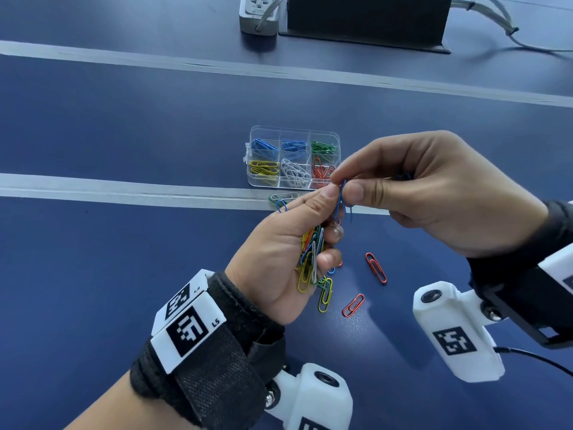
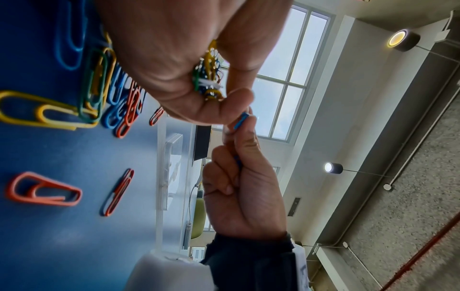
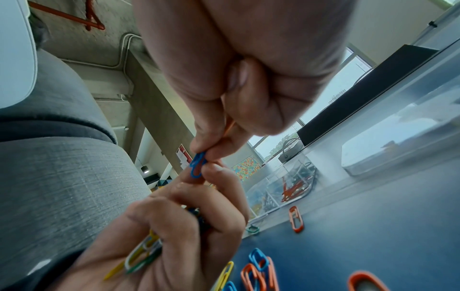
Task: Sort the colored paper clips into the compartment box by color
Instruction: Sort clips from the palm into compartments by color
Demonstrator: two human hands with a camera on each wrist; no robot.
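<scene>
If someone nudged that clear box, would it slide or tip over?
The box would probably slide: it sits low and flat on the smooth table. It looks light, thin clear plastic holding only paper clips. With no lid over it, a hard knock might scatter them.

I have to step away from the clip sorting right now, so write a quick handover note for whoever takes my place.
Left hand: grips a mixed bundle of paper clips and shares a pinch on one blue clip.
Right hand: fingers pinch the same blue clip, above the table.
Compartment box: open, just beyond the hands; blue in the two far-left cells, green far right, yellow, white and red along the near row.
Done: every cell holds some clips.
Left: place the blue clip, sort the bundle, then the loose clips on the table, including two red clips near the hands.
</scene>
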